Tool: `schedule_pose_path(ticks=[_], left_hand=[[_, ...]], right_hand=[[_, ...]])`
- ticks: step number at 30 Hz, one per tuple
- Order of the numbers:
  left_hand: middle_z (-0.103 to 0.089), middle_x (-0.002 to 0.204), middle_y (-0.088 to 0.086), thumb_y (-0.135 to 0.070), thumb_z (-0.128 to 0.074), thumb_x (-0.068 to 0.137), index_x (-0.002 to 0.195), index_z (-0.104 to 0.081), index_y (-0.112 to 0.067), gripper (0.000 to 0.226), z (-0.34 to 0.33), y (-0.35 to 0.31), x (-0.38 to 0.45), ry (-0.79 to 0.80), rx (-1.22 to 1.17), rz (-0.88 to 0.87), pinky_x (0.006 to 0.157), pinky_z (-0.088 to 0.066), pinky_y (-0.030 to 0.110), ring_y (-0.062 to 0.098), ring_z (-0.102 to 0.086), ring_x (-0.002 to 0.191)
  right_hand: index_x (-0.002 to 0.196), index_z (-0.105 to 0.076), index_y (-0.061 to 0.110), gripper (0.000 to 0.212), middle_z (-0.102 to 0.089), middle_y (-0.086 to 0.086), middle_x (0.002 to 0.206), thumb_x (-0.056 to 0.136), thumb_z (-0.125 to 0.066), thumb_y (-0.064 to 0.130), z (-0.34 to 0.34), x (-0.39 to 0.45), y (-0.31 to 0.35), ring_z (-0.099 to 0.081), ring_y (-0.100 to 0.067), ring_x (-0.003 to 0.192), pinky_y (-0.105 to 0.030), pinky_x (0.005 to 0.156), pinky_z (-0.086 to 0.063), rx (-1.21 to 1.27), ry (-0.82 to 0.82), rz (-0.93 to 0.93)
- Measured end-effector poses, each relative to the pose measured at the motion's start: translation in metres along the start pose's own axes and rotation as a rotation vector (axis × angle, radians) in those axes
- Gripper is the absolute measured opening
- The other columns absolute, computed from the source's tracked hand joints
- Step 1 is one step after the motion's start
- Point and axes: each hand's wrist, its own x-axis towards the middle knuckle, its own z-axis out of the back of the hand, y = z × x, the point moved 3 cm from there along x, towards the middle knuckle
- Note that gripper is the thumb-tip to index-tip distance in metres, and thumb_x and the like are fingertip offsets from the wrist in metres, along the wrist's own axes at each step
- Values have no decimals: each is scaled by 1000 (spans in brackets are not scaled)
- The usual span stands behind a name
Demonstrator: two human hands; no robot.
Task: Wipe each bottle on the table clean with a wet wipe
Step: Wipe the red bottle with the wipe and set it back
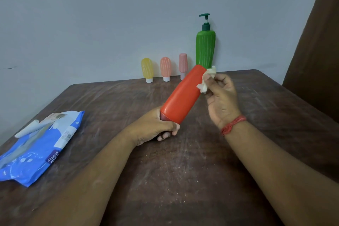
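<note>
Gripping smooth orange bottle (left hand), right hand pinching crumpled wipe.

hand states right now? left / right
Left hand: closed, gripping the cap end of the red bottle.
Right hand: closed, pinching the wet wipe against the bottle's side.

Pump bottle base behind red bottle; wipes pack edge-cropped.
</note>
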Motion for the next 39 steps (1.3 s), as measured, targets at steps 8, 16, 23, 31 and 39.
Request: schedule_pose_path(ticks=[8, 16, 23, 31, 39], left_hand=[[-65, 73, 9, -11, -70, 81, 105, -51, -7, 31, 2, -1, -2, -24, -26, 4, 42, -40, 22, 13, -49, 50], [-67, 75, 8, -8, -68, 83, 108, -55, -8, 28, -1, 0, 1, 10, 87, 8, 44, -44, 23, 12, -52, 51], [-66, 73, 8, -10, -67, 79, 104, -54, -8, 29, 0, -1, 0, -47, 60, -16, 44, -44, 25, 14, -53, 51], [-63, 70, 7, -6, -55, 80, 79, -62, -9, 7, -2, -6, 0, -97, 108, -81, 47, -43, 26, 16, -52, 55], [-64, 73, 10, -6, -55, 80, 84, -62, -1, 9, 0, -3, 1, -118, 93, -78, 48, -44, 26, 15, -53, 55]], right_hand=[[93, -71, 10, 17, -65, -1, 101, 82, -68, -2, -14, -19, 4, -59, -13, 97, -22, 91, -45, -1085, 217, 749], [92, -70, 10, 26, -69, -4, 106, 82, -54, -6, -27, -23, 23, -59, -30, 97, -33, 88, -43, -1371, 317, 940], [90, -71, 14, 28, -69, -2, 105, 79, -58, -8, -42, -31, 16, -55, -21, 103, -28, 94, -42, -1433, 641, 949], [99, -72, 13, 27, -68, 0, 115, 81, -55, 4, -59, -61, -3, -57, -22, 113, -35, 101, -44, -1499, 1104, 858], [100, -73, 7, 28, -69, -8, 113, 75, -66, -4, -58, -57, -4, -61, -26, 109, -26, 101, -36, -1472, 1091, 878]])
